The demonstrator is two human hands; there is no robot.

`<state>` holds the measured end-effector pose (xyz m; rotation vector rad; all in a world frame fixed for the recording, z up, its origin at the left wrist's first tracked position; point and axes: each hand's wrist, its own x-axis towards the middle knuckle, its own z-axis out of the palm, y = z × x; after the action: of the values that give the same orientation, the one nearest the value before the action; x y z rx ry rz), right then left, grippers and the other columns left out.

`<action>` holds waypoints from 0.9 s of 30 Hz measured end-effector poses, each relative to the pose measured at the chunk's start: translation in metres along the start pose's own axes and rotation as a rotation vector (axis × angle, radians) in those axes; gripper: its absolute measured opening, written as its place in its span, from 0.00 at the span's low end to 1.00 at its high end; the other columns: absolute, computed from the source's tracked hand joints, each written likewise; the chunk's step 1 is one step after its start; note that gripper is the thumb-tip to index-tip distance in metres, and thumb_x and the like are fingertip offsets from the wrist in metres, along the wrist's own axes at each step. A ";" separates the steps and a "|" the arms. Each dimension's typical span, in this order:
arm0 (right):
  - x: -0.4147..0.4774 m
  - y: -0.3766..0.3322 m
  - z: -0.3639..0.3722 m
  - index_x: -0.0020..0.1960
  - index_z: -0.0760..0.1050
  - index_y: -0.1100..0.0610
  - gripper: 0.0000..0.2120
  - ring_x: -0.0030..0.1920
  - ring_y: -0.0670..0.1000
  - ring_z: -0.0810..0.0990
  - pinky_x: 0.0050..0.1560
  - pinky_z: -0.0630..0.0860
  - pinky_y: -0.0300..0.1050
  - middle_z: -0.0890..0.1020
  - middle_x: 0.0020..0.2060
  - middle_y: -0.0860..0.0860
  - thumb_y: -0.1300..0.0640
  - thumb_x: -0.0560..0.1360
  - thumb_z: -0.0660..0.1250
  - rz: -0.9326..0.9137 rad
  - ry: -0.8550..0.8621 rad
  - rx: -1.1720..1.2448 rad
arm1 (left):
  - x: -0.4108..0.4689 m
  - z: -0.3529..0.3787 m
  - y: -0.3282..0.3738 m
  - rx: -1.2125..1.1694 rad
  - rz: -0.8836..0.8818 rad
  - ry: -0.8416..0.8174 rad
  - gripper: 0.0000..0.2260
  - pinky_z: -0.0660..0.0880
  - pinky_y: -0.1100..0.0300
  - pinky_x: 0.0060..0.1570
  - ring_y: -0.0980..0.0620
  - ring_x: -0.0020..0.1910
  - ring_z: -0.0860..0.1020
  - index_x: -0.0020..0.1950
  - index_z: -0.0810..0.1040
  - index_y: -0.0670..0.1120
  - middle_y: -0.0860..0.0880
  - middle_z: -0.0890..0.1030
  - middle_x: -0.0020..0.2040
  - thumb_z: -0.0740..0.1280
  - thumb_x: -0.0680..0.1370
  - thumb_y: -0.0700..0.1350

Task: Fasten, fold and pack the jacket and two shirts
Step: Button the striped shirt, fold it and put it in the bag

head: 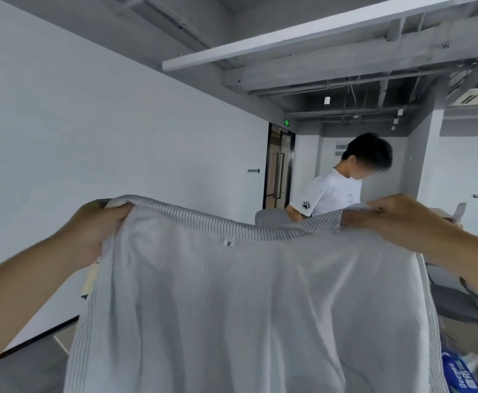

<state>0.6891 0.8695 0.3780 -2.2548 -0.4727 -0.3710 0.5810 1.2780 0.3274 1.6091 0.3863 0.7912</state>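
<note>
A white shirt with fine dark stripes (246, 302) hangs spread out in front of me, held up at chest height. My left hand (101, 225) grips its upper left corner. My right hand (388, 214) pinches its upper right corner. A small label (228, 242) shows near the top edge, on the side facing me. The shirt's lower part runs out of the frame at the bottom. It hides whatever surface lies below. No jacket or second shirt shows.
A person in a white T-shirt (331, 194) stands beyond the shirt, head bent down. A white wall (90, 123) runs along the left to a dark door (279, 165). Dark chairs (459, 302) and a blue package (459, 373) sit at the right.
</note>
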 end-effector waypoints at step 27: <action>0.286 0.132 0.271 0.45 0.81 0.65 0.16 0.33 0.56 0.75 0.38 0.71 0.46 0.79 0.32 0.60 0.51 0.76 0.66 0.557 0.334 0.282 | 0.376 0.165 -0.222 0.113 -0.246 -0.252 0.01 0.72 0.66 0.33 0.49 0.36 0.75 0.43 0.79 0.43 0.40 0.81 0.47 0.70 0.74 0.39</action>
<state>1.0321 1.0534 0.2338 -1.8984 0.2633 -0.3520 1.0007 1.4467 0.2128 1.7033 0.4420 0.3808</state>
